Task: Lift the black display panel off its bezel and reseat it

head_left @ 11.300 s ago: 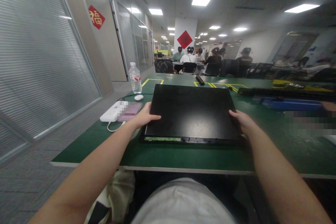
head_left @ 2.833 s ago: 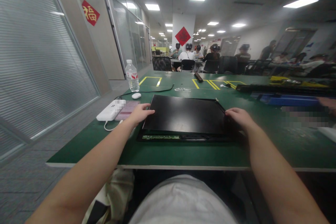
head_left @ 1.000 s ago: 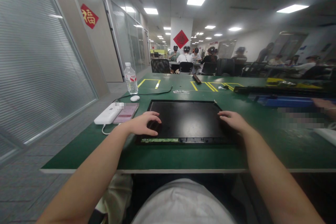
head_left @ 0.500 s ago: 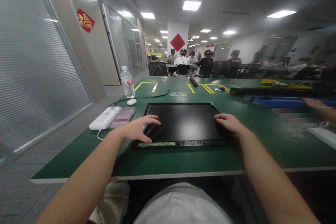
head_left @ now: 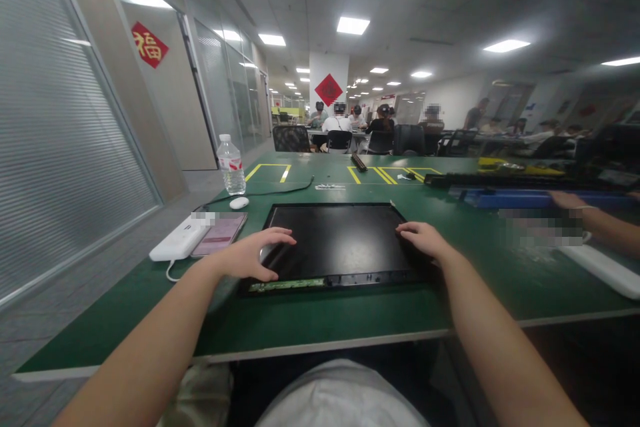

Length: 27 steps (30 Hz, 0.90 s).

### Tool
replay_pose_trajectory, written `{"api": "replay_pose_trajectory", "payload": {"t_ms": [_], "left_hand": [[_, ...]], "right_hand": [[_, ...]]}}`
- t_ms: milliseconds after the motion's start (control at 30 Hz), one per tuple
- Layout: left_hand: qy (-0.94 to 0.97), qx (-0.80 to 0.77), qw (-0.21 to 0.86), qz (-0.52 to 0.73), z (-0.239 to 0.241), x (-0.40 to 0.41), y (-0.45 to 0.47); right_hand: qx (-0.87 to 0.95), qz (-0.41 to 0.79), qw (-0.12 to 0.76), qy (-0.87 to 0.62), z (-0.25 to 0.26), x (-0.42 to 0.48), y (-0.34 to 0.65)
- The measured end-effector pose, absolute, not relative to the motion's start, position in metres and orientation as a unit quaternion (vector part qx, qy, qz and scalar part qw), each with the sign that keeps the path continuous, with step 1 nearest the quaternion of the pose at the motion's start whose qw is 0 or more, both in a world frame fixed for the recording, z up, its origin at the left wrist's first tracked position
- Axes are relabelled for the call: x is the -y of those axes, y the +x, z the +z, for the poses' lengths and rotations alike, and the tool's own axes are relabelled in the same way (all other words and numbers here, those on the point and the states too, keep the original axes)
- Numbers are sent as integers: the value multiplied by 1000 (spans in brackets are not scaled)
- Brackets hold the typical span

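Note:
A flat black display panel (head_left: 330,240) lies on the green table before me, with a strip of green circuit board (head_left: 287,285) along its near edge at left. My left hand (head_left: 253,255) is over the panel's left side, thumb and fingers spread apart, the thumb near the circuit board's end. At the right edge my right hand (head_left: 423,240) rests with its fingers stretched over the rim; its thumb is hidden. Neither hand lifts the panel.
Left of the panel are a water bottle (head_left: 231,165), a small white oval case (head_left: 239,203), a white power bank (head_left: 183,237) and a phone (head_left: 220,233). A black cable (head_left: 280,191) runs behind. At right, another person's hand (head_left: 567,201) touches a long blue piece (head_left: 515,198).
The view has swung slightly right and up, so everything sits further left and lower. My hands keep their places on the panel. The other person's hand remains at the blue piece.

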State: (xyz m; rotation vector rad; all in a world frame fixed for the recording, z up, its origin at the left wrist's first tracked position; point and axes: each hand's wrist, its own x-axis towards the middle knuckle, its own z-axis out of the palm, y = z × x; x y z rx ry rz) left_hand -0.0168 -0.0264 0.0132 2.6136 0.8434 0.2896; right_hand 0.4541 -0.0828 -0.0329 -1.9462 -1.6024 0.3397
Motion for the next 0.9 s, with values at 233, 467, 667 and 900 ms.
{"api": "replay_pose_trajectory", "payload": {"t_ms": [233, 467, 667, 900], "left_hand": [[900, -389, 157, 119, 6, 17, -15], [855, -505, 38, 117, -3, -2, -19], [858, -501, 61, 97, -1, -2, -18], [860, -500, 47, 91, 0, -1, -14]], "right_hand": [[586, 114, 292, -748, -25, 86, 449], [537, 44, 291, -790, -27, 83, 458], [511, 60, 275, -812, -39, 80, 466], [509, 64, 257, -819, -41, 78, 468]]}}
